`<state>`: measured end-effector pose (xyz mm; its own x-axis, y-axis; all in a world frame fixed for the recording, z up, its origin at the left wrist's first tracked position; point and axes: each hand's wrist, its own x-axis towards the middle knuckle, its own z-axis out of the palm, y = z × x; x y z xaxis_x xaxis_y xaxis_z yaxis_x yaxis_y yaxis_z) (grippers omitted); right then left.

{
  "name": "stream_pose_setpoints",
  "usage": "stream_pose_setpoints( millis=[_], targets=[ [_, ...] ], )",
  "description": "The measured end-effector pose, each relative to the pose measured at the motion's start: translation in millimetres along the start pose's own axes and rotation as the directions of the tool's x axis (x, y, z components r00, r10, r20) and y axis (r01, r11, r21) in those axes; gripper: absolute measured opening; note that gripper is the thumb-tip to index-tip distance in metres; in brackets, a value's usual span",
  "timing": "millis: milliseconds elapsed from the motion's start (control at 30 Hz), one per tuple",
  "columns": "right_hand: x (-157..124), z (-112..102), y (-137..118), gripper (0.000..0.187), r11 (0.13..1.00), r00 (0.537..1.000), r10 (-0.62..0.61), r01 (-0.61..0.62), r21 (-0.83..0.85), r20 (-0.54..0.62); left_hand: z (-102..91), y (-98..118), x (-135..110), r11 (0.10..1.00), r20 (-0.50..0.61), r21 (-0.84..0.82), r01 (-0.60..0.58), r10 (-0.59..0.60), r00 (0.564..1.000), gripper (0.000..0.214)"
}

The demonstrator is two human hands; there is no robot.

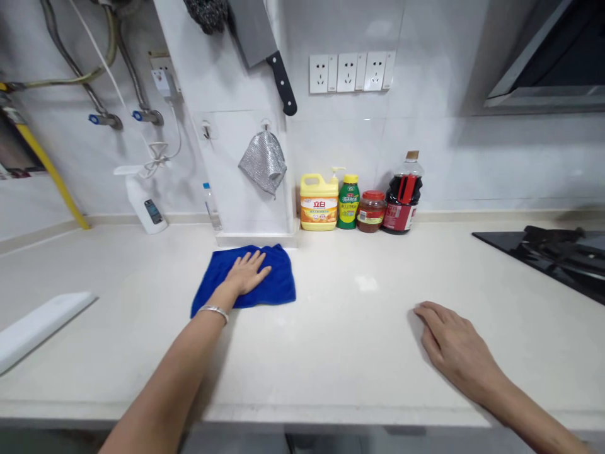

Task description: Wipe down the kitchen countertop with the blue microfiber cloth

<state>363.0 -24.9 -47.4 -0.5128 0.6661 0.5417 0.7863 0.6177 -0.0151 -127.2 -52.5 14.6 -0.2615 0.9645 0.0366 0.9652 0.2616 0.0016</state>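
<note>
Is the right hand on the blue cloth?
No, the left hand lies flat on the blue cloth, while the right hand is apart from it.

Wht tiled wall [439, 151] w/ 3 sockets [347, 72].

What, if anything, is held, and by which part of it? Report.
Nothing is visibly gripped: the left hand lies flat on the blue cloth; nothing shows in the right hand.

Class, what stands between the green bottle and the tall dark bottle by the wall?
A red-lidded jar stands between the green bottle and the tall dark bottle, as the head view shows.
</note>
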Motion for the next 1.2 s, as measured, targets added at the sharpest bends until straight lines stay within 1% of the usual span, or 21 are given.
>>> stream_pose_setpoints(
  millis=[133, 233, 333, 467, 600, 733, 900, 1067, 1200],
  targets=[
    [3, -7, -5, 0.034, 1.000, 1.000, 0.018, -0.017, -0.008, 0.019, 0.4, 58, 1, 0.993, 0.010, -0.022, -0.117, 0.118, 0.993, 0.076],
    [6, -13, -9, 0.033, 0.999, 0.999, 0.037, -0.037, -0.011, 0.035, 1.2, 88, -8, 0.983, 0.015, -0.034, -0.179, 0.179, 0.984, 0.075],
    [8, -18, -12, 0.031, 0.998, 0.997, 0.060, -0.059, -0.017, 0.053, 2.4, 107, -26, 0.972, 0.014, -0.039, -0.232, 0.233, 0.972, 0.075],
    [10, -22, -15, 0.030, 0.997, 0.994, 0.080, -0.079, -0.019, 0.075, 2.8, 129, -58, 0.956, 0.006, -0.039, -0.291, 0.292, 0.957, 0.077],
    [10, -24, -17, 0.029, 0.996, 0.992, 0.094, -0.093, -0.008, 0.083, 3.5, 149, -87, 0.949, -0.004, -0.040, -0.314, 0.314, 0.949, 0.076],
    [9, -23, -15, 0.030, 0.997, 0.994, 0.080, -0.082, 0.015, 0.074, 5.1, 163, -106, 0.963, -0.021, -0.044, -0.268, 0.267, 0.963, 0.076],
    [7, -24, -11, 0.032, 0.993, 0.995, 0.053, -0.062, 0.101, 0.082, 5.6, 170, -121, 0.976, -0.029, -0.039, -0.213, 0.211, 0.977, 0.077],
    [5, -26, -5, 0.034, 0.985, 0.996, 0.052, -0.062, 0.162, 0.068, 3.7, 167, -134, 0.981, -0.018, -0.055, -0.185, 0.184, 0.983, 0.075],
    [4, -25, -1, 0.036, 0.977, 0.998, 0.037, -0.046, 0.208, 0.043, 1.1, 156, -140, 0.979, -0.007, -0.077, -0.190, 0.190, 0.982, 0.069]
  ],
)
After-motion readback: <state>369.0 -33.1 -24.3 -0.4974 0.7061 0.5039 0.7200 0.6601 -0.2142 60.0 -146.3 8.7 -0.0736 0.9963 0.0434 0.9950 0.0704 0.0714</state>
